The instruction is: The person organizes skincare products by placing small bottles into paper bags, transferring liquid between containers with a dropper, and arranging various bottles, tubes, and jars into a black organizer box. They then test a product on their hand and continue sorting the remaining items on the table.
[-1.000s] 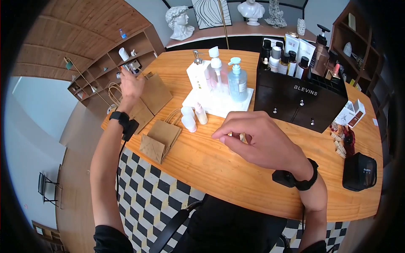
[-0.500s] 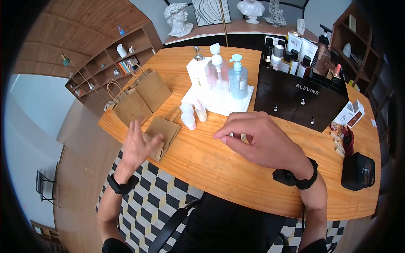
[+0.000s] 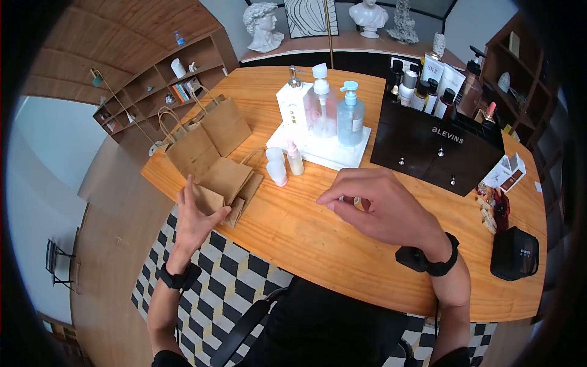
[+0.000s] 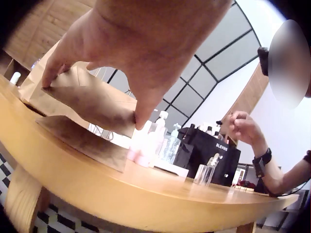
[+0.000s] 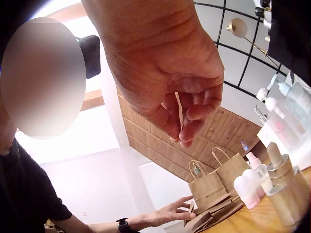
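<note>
At the table's left edge my left hand [image 3: 197, 221] grips a folded brown paper bag [image 3: 225, 178]. In the left wrist view its fingers and thumb hold opposite ends of the bag's folded brown paper [image 4: 92, 104]. More folded brown paper [image 3: 249, 191] shows beneath and beside it. My right hand [image 3: 380, 205] hovers over the middle of the table, fingers loosely curled and thumb tip close to the forefinger, with nothing seen between them. Near it stand gold lipstick-shaped tubes [image 5: 281, 187] and a clear cylinder [image 4: 203, 174], mostly hidden by the hand in the head view.
Two upright paper bags [image 3: 225, 127] stand behind the left hand. Small pink-and-white bottles [image 3: 276, 168] are right of them. Behind is a white tray [image 3: 318, 158] with pump bottles. A black cosmetics organizer [image 3: 422, 150] and a black pouch [image 3: 515, 254] stand to the right.
My left hand came back from the far upright bags to the folded bag and took hold of its near end, lifting it a little. My right hand has kept its pose.
</note>
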`<action>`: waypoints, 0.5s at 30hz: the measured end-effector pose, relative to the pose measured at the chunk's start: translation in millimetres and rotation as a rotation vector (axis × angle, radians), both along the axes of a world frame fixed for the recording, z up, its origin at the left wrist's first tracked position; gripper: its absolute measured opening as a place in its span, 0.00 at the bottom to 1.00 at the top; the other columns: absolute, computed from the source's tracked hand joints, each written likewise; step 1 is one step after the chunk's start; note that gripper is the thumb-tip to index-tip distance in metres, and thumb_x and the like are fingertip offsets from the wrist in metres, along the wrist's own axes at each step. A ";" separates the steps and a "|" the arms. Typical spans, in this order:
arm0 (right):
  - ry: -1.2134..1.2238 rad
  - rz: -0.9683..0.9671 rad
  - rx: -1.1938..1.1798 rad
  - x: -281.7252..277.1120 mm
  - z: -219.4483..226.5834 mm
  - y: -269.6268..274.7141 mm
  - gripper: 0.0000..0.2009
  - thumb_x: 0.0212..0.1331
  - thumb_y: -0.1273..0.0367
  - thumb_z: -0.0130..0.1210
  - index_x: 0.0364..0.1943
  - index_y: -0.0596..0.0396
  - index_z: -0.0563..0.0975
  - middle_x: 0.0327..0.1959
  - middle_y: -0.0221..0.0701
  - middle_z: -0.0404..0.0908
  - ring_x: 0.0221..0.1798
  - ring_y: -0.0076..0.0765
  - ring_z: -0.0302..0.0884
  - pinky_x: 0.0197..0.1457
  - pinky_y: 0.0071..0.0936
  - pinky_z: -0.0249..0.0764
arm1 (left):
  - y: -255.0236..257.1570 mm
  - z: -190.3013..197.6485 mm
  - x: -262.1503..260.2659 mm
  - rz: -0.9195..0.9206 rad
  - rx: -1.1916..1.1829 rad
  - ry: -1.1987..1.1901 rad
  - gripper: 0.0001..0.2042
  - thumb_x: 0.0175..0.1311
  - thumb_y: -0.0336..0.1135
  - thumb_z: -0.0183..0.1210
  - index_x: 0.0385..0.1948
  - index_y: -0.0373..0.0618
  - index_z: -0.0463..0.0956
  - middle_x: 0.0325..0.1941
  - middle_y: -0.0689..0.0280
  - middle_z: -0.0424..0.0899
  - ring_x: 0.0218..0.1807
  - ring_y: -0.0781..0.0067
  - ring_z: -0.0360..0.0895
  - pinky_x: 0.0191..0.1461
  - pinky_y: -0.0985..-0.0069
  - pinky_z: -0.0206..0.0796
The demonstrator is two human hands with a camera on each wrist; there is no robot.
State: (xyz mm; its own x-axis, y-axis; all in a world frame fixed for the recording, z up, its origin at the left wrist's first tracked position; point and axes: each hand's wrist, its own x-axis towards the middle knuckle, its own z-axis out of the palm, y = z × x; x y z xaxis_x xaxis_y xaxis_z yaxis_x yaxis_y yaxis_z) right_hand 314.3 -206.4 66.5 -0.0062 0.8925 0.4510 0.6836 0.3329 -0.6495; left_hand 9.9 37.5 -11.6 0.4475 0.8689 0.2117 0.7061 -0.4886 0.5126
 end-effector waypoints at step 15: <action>0.247 0.015 -0.050 -6.9 -9.0 8.4 0.15 0.74 0.63 0.61 0.53 0.61 0.82 0.41 0.39 0.87 0.43 0.35 0.84 0.45 0.35 0.79 | -72.8 -19.3 -29.8 -0.553 -0.590 -0.626 0.68 0.41 0.36 0.89 0.84 0.49 0.44 0.84 0.59 0.50 0.86 0.57 0.51 0.85 0.55 0.56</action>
State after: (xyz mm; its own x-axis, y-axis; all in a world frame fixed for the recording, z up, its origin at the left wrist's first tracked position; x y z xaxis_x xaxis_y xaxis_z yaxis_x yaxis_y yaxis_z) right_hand 307.3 -198.0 57.5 0.0859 0.9144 0.3955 0.4971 0.3047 -0.8124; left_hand -19.9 -35.2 -30.9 0.7736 0.6156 0.1506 -0.0193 -0.2146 0.9765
